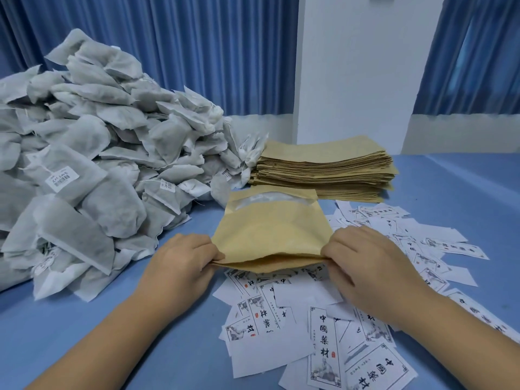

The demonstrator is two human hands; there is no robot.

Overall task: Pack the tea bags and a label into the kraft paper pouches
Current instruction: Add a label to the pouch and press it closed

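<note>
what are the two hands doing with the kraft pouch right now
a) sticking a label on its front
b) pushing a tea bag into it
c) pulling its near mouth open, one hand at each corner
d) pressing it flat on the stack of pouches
c: the left hand and right hand each pinch a near corner of the kraft pouch, whose mouth gapes open above the scattered labels; neither hand holds a tea bag.

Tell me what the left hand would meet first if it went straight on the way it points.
The kraft pouch, whose mouth corner the left hand pinches; beyond it probably the stack of pouches, depth unclear.
</note>
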